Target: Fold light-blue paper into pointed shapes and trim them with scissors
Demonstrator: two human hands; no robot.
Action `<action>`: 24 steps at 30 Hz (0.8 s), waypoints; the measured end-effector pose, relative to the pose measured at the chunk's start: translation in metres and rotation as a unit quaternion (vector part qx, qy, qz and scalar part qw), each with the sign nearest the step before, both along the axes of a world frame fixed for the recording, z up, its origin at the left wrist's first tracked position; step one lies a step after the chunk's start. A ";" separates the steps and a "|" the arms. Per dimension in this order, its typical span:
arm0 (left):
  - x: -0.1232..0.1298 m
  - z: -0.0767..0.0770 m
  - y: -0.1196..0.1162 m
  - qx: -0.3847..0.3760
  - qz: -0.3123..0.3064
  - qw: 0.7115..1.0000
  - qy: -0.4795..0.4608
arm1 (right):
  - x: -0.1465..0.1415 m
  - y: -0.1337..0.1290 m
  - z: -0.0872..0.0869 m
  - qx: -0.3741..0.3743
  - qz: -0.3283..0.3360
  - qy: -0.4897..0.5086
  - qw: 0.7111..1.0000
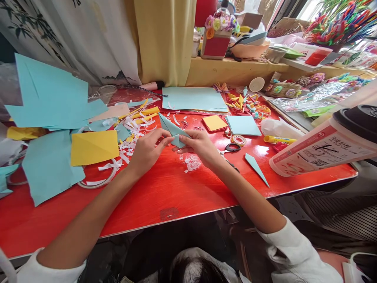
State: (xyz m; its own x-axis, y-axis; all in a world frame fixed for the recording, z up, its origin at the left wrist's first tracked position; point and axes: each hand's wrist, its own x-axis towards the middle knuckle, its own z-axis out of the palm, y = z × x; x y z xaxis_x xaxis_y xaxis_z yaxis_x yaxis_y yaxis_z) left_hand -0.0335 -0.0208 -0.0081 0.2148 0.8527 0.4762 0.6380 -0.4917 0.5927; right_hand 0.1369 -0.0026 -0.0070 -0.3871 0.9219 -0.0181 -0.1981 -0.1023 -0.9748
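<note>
Red worktop, contents listed from the left. Left side of the frame: large light blue sheets, creased, overlapping; a yellow sheet just beside them, one faint fold line visible; below it, part of a white ring. Left of centre: loose heap of white paper shreds with yellow strips. Centre: left hand, thumb and forefinger pinched on the lower edge of one folded light blue paper, pointed at its upper left end, held above the worktop; right hand, clamped on the same piece from the other side, thumb on top, fingers beneath. Upper centre: pile of light blue sheets, flat. Right of centre: yellow square stack; black-handled scissors, partly hidden by the right forearm; small tape roll; light blue square stack; narrow folded blue piece, lying flat. Right: tilted cup, black lid.
</note>
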 end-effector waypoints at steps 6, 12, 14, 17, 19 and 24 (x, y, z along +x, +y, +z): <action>0.000 -0.003 0.001 0.001 0.025 0.999 0.021 | -0.002 0.001 -0.004 -0.007 0.004 0.002 1.000; -0.001 -0.005 0.001 0.025 0.030 0.999 0.023 | -0.002 -0.001 -0.004 0.000 0.040 0.006 0.999; -0.001 -0.005 0.001 0.023 0.035 0.999 0.020 | -0.001 -0.001 -0.002 -0.006 0.047 0.002 0.999; -0.001 -0.004 0.001 0.015 0.040 0.999 0.019 | -0.001 -0.002 0.001 -0.011 0.058 -0.003 0.998; 0.000 -0.003 0.000 0.009 0.041 0.999 0.017 | -0.001 -0.003 0.003 -0.005 0.061 -0.012 0.998; 0.001 -0.002 -0.002 -0.046 0.032 0.998 -0.013 | -0.002 -0.003 0.004 -0.013 0.011 -0.039 0.999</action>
